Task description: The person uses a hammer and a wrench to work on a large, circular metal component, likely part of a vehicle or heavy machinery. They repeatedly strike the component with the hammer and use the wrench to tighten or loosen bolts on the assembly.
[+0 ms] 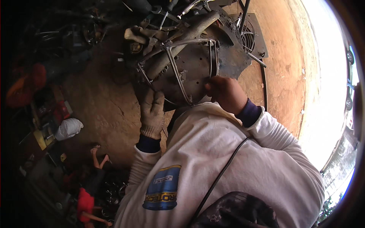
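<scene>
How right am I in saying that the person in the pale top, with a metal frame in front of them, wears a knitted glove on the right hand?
Not quite: the head view shows the knitted glove on the left hand; the right hand is bare. The pale top and the metal frame are as you said.

Gloved left hand (152, 114) well forward, bare right hand (227, 93) apparently in a loose fist

A metalworking shop, by its wrench (156, 10), rod frame (167, 46), dark metal worktable (235, 60) and brown floor (283, 76).
</scene>
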Tool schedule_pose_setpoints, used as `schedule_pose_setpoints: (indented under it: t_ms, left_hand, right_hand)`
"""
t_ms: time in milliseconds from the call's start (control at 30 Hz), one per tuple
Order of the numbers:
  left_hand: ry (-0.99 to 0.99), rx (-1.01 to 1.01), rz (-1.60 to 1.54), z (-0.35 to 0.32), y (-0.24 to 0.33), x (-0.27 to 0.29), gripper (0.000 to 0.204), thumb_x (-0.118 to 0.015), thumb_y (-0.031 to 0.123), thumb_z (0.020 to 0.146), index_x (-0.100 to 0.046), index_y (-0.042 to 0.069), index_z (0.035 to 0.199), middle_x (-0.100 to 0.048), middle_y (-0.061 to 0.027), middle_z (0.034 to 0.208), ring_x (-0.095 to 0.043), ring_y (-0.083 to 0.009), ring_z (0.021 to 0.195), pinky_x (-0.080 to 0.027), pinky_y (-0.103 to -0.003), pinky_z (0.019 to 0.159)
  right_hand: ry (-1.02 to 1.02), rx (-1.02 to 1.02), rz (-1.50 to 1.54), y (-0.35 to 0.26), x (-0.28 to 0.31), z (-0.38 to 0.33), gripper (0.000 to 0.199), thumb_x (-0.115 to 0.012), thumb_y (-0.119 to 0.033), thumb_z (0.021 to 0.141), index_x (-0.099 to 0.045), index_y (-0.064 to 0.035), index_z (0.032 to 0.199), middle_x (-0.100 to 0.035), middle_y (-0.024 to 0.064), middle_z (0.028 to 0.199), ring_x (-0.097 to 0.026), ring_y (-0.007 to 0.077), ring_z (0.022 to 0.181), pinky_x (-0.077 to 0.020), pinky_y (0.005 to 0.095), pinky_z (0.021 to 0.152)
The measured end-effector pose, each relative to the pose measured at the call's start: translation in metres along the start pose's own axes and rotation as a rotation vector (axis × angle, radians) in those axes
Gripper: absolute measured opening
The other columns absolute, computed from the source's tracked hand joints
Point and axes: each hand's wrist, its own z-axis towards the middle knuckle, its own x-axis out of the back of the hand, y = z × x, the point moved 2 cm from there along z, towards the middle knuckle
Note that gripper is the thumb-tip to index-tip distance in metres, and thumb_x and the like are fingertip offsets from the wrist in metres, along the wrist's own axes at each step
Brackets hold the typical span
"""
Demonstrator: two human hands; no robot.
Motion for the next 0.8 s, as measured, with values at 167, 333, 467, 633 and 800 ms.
schedule_pose_setpoints:
  t_ms: [167,333,467,633,800]
  left_hand:
    - [0.027,0.126,0.139,-0.008,0.012,-0.003,0.036,-0.053,0.023,0.103,-0.057,-0.001,0.129,-0.062,-0.0074,0.119,-0.055,-0.0146,0.107,-0.043,-0.030,0.096]
    - [0.097,-0.106,0.259,-0.017,0.022,0.008,0.032,-0.059,0.019,0.100,-0.059,-0.001,0.125,-0.065,-0.0115,0.119,-0.061,-0.0193,0.104,-0.048,-0.032,0.093]
    - [0.141,-0.229,0.234,-0.016,0.028,0.024,0.034,-0.064,0.017,0.098,-0.059,-0.001,0.126,-0.067,-0.0118,0.119,-0.064,-0.0191,0.105,-0.050,-0.032,0.091]
    - [0.302,-0.182,0.325,-0.026,0.043,0.025,0.034,-0.064,0.015,0.098,-0.059,-0.003,0.126,-0.070,-0.0122,0.108,-0.066,-0.0153,0.093,-0.053,-0.030,0.083]
    - [0.314,-0.036,0.204,-0.050,0.029,0.027,0.032,-0.061,0.012,0.099,-0.059,-0.003,0.126,-0.070,-0.0116,0.104,-0.068,-0.0135,0.084,-0.056,-0.029,0.074]
  right_hand:
    - [-0.131,0.031,-0.113,-0.003,0.022,0.009,0.031,-0.063,-0.032,0.094,-0.068,-0.0022,0.086,-0.066,0.0143,0.076,-0.066,0.0349,0.072,-0.0530,0.0434,0.068]
    - [0.131,0.039,-0.073,-0.043,0.095,0.037,0.036,-0.068,-0.036,0.094,-0.069,-0.0008,0.093,-0.063,0.0084,0.073,-0.062,0.0183,0.064,-0.0491,0.0306,0.057]
    - [0.340,0.655,-0.484,-0.028,0.135,0.148,0.028,-0.068,-0.032,0.094,-0.072,-0.0054,0.102,-0.069,0.0066,0.081,-0.065,0.0131,0.068,-0.0515,0.0273,0.061]
    - [0.004,1.100,-1.308,-0.030,0.093,0.278,0.015,-0.067,-0.016,0.082,-0.073,-0.0107,0.094,-0.071,0.0096,0.097,-0.068,0.0250,0.093,-0.0557,0.0401,0.081]
    - [-0.283,0.545,-0.854,-0.064,0.065,0.280,0.027,-0.074,-0.034,0.084,-0.075,-0.0104,0.098,-0.073,0.0104,0.094,-0.071,0.0255,0.089,-0.0554,0.0375,0.079]
